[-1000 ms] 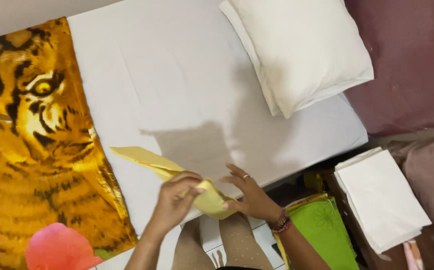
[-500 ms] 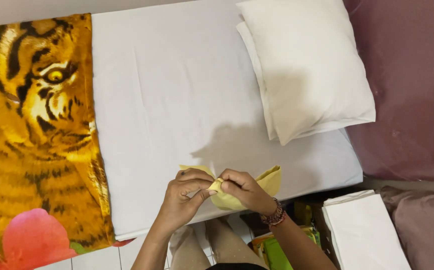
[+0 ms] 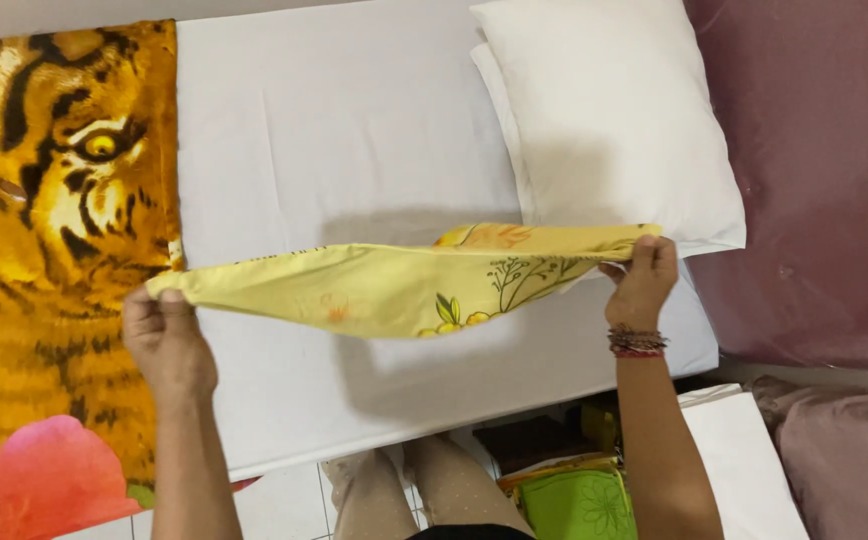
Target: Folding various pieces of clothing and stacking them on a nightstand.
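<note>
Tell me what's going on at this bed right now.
A person stands at the bed's edge and holds a yellow floral cloth stretched out between both hands above the white sheet. The left hand grips one end, the right hand the other. A white pillow lies beyond, and a tiger-print blanket lies at the left.

packages: none in view | labels: none; signs: none; screens: none

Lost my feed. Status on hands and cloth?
Left hand and right hand each grip an end of the yellow floral cloth. Cloth stretched above white mattress. White pillow beyond.
</note>
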